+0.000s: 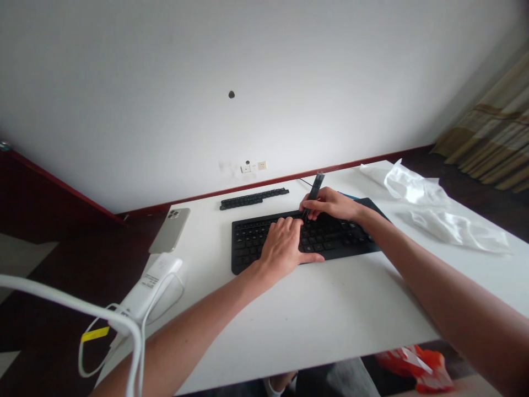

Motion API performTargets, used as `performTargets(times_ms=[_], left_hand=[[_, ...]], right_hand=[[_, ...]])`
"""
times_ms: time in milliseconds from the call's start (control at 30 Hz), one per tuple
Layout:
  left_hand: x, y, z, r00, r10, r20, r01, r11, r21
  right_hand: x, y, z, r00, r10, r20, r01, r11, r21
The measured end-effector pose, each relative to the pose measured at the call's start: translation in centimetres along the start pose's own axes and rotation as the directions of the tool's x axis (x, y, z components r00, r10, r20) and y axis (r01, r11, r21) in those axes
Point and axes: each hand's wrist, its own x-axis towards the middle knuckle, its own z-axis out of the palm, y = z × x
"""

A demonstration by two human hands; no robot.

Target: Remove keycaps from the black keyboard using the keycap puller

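White device (138, 295) with illegible grey print (149, 282), left of black keyboard (318, 240).

Keyboard (243, 255) under the hands (282, 244): matt plastic. Slim tool (316, 187) in the right hand (330, 204): smooth, apparently plastic. Tabletop (330, 309) beneath them: smooth, faint sheen. Film (415, 188) right of the hands: crinkled, glossy plastic. Curtain (491, 124) farther right: folded cloth. Wall (309, 82) beyond them: matt.

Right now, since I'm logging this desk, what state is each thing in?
Black keyboard, flat, keys up
Dark handheld tool, tilted, held by right hand
Left hand, resting on keyboard
Black keycaps, grouped in rows
Smartphone, back up
Translucent plastic bags, crumpled
Red plastic bag, crumpled
Curtain, in folds
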Motion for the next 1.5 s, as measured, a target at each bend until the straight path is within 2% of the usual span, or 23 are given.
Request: performTargets(times_ms=[267, 467, 633, 767, 933, 1067, 1200, 1367, 1500], left_hand=[[-0.2, -0.1, 0.3, 0.999, 0.042, -0.030, -0.039, 0.996, 0.079], [-0.6, 0.7, -0.4, 0.994, 0.110, 0.026, -0.113, 0.972, 0.206], [-1.3, 1.8, -0.8, 0.994, 0.095, 0.048, -0.105, 0.955, 0.278], [-1.8, 2.1, -0.9, 0.994, 0.092, 0.056, -0.105, 0.946, 0.306], [-2.0, 2.2, -1.0, 0.992, 0.097, 0.077, -0.116, 0.946, 0.302], [-2.2, 2.4, -1.1, 0.993, 0.086, 0.076, -0.105, 0.945, 0.309], [-2.3, 2.6, -1.2, 0.993, 0.082, 0.087, -0.106, 0.940, 0.325], [-2.3, 2.5, -1.2, 0.993, 0.081, 0.080, -0.103, 0.944, 0.314], [-2.3, 2.5, -1.1, 0.994, 0.084, 0.074, -0.103, 0.943, 0.317]], right_hand=[[-0.1, 0.2, -0.3, 0.993, 0.073, 0.094, -0.083, 0.991, 0.107], [-0.4, -0.3, -0.1, 0.994, 0.057, 0.098, -0.069, 0.990, 0.121], [-0.6, -1.1, 0.6, 0.991, -0.001, 0.136, -0.006, 0.999, 0.051], [-0.7, -1.8, 1.1, 0.993, -0.054, 0.105, 0.059, 0.997, -0.048], [-0.8, -1.9, 0.7, 0.983, -0.137, 0.124, 0.167, 0.947, -0.275], [-1.3, -2.2, 0.7, 0.986, -0.146, 0.086, 0.167, 0.928, -0.334], [-2.4, -2.6, 1.0, 0.985, -0.092, 0.144, 0.126, 0.961, -0.247], [-4.2, -2.3, 1.2, 0.998, -0.014, 0.060, 0.018, 0.998, -0.065], [-4.3, -2.2, 1.4, 0.997, -0.039, 0.071, 0.046, 0.994, -0.097]])
